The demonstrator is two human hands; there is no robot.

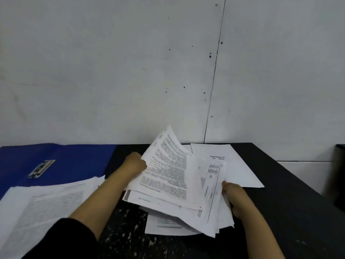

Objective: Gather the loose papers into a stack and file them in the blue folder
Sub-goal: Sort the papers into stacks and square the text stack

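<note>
A messy bundle of printed white papers (175,184) is lifted off the black table between both hands. My left hand (135,163) grips its far left edge, where the top sheet curls upward. My right hand (233,197) grips its right edge. One sheet (162,226) lies flat under the bundle. Another sheet with a short heading (229,165) lies flat behind it near the wall. The open blue folder (74,161) lies at the far left, its metal clip (42,168) showing. A thick stack of papers (43,208) rests on the folder's near part.
The black table (291,212) has a scuffed, speckled patch near the front middle. A grey wall (130,71) stands directly behind the table. A dark object (338,174) sits at the right edge of view.
</note>
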